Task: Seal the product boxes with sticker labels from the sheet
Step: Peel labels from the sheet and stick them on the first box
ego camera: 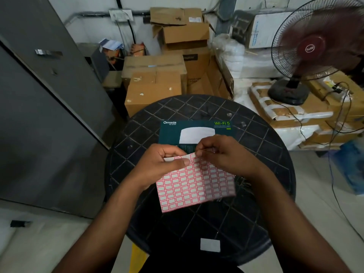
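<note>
The left hand (161, 162) is holding the sticker sheet (195, 184) above the middle of the round black bench (266, 194), its grip closed on the sheet's top edge, with the thumb lying flat across the upper rows. The right hand (222, 154) is pinching at the sheet's top edge, fingertips curled tightly together; whether a label is already lifted is too small to tell. The sheet is tilting, with its lower corner pointing toward 7 o'clock. The teal product box (197, 129) is lying flat on the bench at 12 o'clock from the hands, partly hidden behind them. A fan (315, 48) is standing at 2 o'clock, and cardboard cartons (155, 85) are piling up at 11 o'clock.
</note>
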`<state>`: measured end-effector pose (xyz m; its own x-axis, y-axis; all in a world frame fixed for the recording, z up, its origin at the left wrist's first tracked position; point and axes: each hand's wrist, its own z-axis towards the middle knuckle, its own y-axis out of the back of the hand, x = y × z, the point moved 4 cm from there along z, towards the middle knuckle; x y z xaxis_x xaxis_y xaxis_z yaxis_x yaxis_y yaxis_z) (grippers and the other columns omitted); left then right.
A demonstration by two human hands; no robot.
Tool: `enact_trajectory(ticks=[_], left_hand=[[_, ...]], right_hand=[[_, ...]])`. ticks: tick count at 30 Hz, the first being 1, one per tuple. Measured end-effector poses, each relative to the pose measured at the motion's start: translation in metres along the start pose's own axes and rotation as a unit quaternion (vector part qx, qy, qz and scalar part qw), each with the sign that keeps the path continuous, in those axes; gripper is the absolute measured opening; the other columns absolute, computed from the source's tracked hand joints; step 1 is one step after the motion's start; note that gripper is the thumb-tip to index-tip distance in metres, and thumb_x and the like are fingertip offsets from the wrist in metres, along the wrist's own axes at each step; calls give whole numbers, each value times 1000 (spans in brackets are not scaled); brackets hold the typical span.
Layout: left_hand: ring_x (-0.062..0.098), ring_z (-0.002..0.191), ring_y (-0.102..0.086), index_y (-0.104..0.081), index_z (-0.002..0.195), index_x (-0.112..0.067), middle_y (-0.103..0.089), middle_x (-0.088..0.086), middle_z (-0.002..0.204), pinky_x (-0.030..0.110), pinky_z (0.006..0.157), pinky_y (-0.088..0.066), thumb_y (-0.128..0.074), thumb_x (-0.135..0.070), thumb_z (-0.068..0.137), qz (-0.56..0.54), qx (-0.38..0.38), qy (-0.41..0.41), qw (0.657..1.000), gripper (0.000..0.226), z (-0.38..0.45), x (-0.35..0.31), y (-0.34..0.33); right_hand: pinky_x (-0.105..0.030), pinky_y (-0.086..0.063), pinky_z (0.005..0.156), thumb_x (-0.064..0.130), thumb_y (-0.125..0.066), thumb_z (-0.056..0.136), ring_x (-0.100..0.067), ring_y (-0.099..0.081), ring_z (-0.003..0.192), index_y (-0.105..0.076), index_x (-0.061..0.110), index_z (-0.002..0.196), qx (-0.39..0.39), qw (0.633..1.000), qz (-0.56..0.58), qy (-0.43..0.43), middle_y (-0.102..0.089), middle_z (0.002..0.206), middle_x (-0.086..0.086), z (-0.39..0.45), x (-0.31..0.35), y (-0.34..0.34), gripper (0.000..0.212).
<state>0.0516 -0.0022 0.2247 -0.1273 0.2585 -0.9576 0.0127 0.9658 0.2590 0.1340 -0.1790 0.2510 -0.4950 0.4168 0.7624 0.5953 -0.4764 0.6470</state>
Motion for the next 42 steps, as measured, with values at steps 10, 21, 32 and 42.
enact_trajectory(ticks=[10,21,32,42], left_hand=[[16,80,-75,-78,89,-18,-77,-3,84,27,71,-54,-73,-17,89,-2,-31,32,999,6,0,4,1],[25,81,-75,-78,91,-13,-78,5,85,42,78,-56,-70,-17,91,-40,-51,26,998,9,0,5,5],[19,83,-74,-79,89,-22,-78,-3,86,31,74,-53,-74,-22,86,-9,-33,4,999,6,1,5,4],[17,77,-75,-77,88,-21,-77,-4,83,25,67,-52,-70,-16,91,-14,-35,14,999,9,0,3,4]], right_hand=[[-37,-43,96,38,-79,83,-9,-54,109,-71,32,106,-167,974,-151,-18,-64,108,15,1,-3,-4,26],[-35,-61,68,26,-82,82,-14,-69,81,-79,20,102,-265,952,-135,69,-72,99,3,-18,16,-31,21],[-10,-53,70,27,-77,88,1,-67,75,-81,27,98,-201,977,-55,-45,-74,90,15,-15,14,-27,11],[-17,-55,70,31,-73,88,-1,-66,81,-74,28,91,-200,978,13,-59,-69,85,16,-12,7,-29,4]])
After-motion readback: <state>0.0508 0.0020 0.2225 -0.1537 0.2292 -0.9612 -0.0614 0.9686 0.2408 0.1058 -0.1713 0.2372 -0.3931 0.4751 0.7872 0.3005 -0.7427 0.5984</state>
